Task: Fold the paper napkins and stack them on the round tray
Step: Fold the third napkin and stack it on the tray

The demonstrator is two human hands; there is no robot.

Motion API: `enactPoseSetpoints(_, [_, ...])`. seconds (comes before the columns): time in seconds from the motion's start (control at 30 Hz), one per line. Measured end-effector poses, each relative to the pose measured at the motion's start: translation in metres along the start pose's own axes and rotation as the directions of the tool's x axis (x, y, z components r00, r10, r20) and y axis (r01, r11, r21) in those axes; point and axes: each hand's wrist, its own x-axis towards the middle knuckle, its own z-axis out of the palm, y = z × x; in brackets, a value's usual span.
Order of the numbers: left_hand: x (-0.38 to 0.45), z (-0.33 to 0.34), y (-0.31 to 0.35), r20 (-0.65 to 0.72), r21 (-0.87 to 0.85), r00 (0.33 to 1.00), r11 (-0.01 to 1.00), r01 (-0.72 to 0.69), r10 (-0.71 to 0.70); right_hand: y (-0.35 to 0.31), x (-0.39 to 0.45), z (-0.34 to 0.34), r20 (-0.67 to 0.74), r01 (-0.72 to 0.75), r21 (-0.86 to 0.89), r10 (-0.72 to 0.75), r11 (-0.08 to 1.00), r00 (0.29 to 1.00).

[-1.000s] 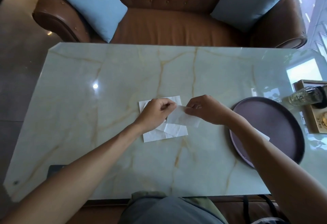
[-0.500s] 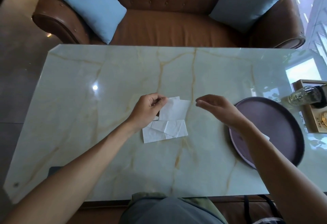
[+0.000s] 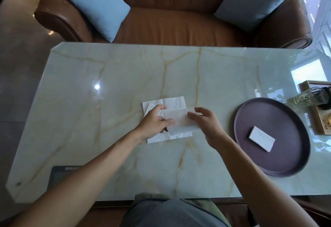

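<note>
A white paper napkin (image 3: pixel 179 122) is held just above the middle of the marble table (image 3: pixel 125 76). My left hand (image 3: pixel 155 123) pinches its left edge and my right hand (image 3: pixel 204 122) grips its right edge. Beneath it several unfolded white napkins (image 3: pixel 174 102) lie flat on the table, partly hidden by my hands. To the right sits the round dark purple tray (image 3: pixel 279 112), with one folded white napkin (image 3: pixel 261 140) lying on it.
A wooden box (image 3: pixel 320 130) with a glass bottle (image 3: pixel 309 97) stands at the table's right edge beside the tray. A dark card (image 3: pixel 60 174) lies at the near left. A brown leather sofa (image 3: pixel 170 26) with two blue cushions stands behind the table.
My right hand let go of the napkin, then came back and took its right edge. My left hand shifted down with the napkin. The folded napkin on the tray is now uncovered.
</note>
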Motion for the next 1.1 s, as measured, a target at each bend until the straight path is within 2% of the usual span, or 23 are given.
enactPoseSetpoints(0.13, [0.000, 0.004, -0.012, -0.022, 0.015, 0.998, 0.998, -0.059, 0.059, 0.004, -0.007, -0.002, -0.069, -0.036, -0.095, 0.030, 0.995, 0.997])
enactPoseSetpoints(0.27, [0.000, 0.005, -0.013, -0.050, 0.047, 0.992, 0.992, -0.116, 0.119, 0.003, -0.017, -0.010, 0.099, 0.069, -0.154, -0.054, 0.986, 0.994])
enactPoseSetpoints(0.33, [0.000, 0.004, -0.012, -0.045, 0.033, 0.989, 0.989, -0.142, 0.144, 0.003, -0.019, -0.014, 0.191, 0.087, -0.203, -0.048, 0.975, 0.980])
enactPoseSetpoints(0.43, [-0.002, 0.002, -0.012, 0.011, 0.029, 0.990, 0.990, -0.139, 0.139, 0.003, -0.023, -0.015, 0.243, 0.108, -0.339, -0.024, 0.935, 0.970])
enactPoseSetpoints(0.57, [-0.001, 0.006, -0.016, 0.016, 0.176, 0.985, 0.969, -0.173, 0.173, 0.006, -0.020, -0.009, 0.188, 0.228, -0.565, -0.146, 0.793, 0.971])
enactPoseSetpoints(0.7, [0.000, 0.006, -0.017, -0.058, 0.289, 0.961, 0.926, -0.244, 0.271, 0.005, -0.015, -0.010, 0.124, 0.254, -0.611, -0.227, 0.750, 0.966])
enactPoseSetpoints(0.8, [0.001, 0.002, -0.018, -0.052, 0.321, 0.959, 0.914, -0.248, 0.279, 0.001, -0.013, -0.016, 0.132, 0.275, -0.641, -0.250, 0.717, 0.959])
enactPoseSetpoints(1.1, [0.004, 0.002, 0.000, 0.105, 0.312, 0.958, 0.906, -0.285, 0.265, -0.021, -0.012, -0.014, 0.264, 0.259, -0.732, -0.088, 0.630, 0.960])
